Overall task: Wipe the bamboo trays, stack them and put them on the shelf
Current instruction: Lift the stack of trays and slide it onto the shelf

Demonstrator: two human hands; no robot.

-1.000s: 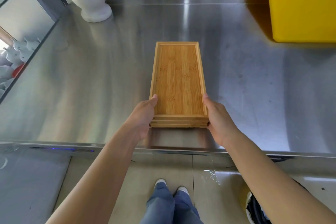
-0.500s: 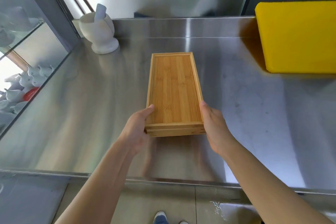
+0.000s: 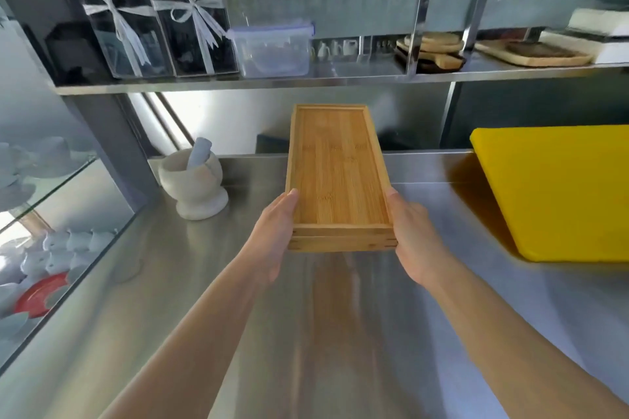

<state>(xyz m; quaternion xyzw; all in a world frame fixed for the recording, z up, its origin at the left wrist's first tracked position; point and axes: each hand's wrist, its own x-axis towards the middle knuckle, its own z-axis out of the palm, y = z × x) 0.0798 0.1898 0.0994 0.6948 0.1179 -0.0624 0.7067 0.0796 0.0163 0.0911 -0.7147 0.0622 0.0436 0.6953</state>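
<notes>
Trays: the stack of bamboo trays (image 3: 338,177) sits at the centre of my view, held off the steel bench (image 3: 306,333) with its long side pointing to 12 o'clock and its far end tipped a little upward.
Left hand: my left hand (image 3: 272,238) clamps the stack's near left corner, thumb over the rim, fingers tucked under.
Right hand: my right hand (image 3: 413,236) grips the near right corner the same way, thumb on the top edge.
Shelf: the shelf (image 3: 340,80) runs across at 12 o'clock, above the stack's far end and apart from it.
On the shelf: two clear ribboned boxes (image 3: 156,24) at 11 o'clock, a lidded plastic container (image 3: 274,49) just beside them, wooden boards (image 3: 432,49) at 1 o'clock.
Bench, left: a white mortar and pestle (image 3: 194,180) at 10 o'clock, near the stack.
Bench, right: a yellow cutting board (image 3: 558,190) at 3 o'clock, well apart from my right hand.
Far left: white cups (image 3: 61,248) behind glass at 8 o'clock.
</notes>
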